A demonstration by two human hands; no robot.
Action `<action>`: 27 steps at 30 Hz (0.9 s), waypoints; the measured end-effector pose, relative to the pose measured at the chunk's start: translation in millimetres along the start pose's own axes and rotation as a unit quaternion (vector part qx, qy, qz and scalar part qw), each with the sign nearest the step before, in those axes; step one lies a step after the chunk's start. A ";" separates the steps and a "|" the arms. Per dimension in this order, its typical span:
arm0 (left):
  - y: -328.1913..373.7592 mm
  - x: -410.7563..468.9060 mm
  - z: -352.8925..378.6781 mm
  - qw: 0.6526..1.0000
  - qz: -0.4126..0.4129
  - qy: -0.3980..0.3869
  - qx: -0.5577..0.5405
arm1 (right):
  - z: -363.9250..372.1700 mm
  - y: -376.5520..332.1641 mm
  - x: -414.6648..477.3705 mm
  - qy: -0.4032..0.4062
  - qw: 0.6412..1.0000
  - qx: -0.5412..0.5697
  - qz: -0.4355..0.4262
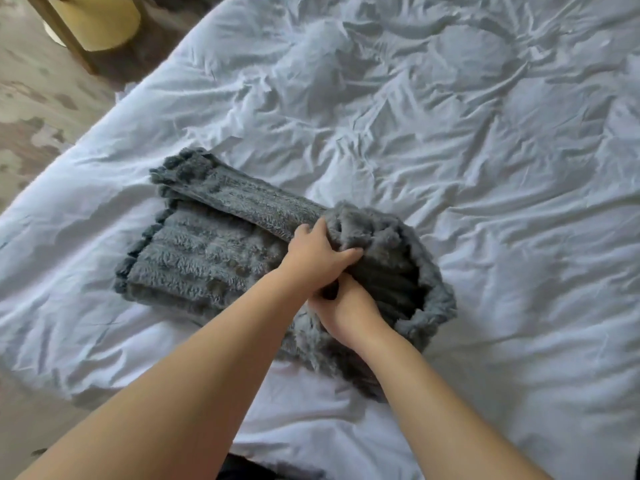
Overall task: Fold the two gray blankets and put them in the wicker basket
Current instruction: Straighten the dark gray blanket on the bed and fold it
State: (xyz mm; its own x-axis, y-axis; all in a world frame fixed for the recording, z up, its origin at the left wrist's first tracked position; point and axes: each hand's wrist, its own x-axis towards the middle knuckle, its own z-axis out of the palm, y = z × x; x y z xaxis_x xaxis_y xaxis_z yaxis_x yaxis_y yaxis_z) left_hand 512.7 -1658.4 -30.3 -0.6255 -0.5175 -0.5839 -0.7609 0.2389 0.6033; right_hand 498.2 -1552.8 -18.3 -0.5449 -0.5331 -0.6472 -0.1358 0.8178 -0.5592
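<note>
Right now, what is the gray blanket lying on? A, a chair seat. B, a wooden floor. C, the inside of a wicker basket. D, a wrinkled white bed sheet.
D: the gray blanket lies partly folded on the wrinkled white bed sheet, and no basket is in view.

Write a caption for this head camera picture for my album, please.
Folding time: the left hand and right hand grip a fluffy gray blanket, partly folded on a wrinkled white bed.
</note>
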 end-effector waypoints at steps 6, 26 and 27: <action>2.3 39.0 16.1 0.984 0.006 0.018 0.176 | -56.1 70.8 -27.6 0.232 0.963 0.099 -0.095; -50.4 55.7 21.2 0.973 -0.127 -0.104 0.163 | -9.7 59.0 37.2 0.037 0.999 0.034 0.013; -49.3 57.1 18.8 0.975 -0.118 -0.101 0.159 | -3.4 53.5 45.6 0.016 1.000 -0.002 0.026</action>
State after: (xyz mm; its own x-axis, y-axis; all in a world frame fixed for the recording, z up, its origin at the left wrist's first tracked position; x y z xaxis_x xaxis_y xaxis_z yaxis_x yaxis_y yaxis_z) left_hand 511.3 -1684.2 -103.6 -0.4237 -0.4235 -0.8007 -0.8825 0.3921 0.2596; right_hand 463.2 -1532.6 -75.9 -0.5770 -0.4823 -0.6592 -0.1099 0.8456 -0.5224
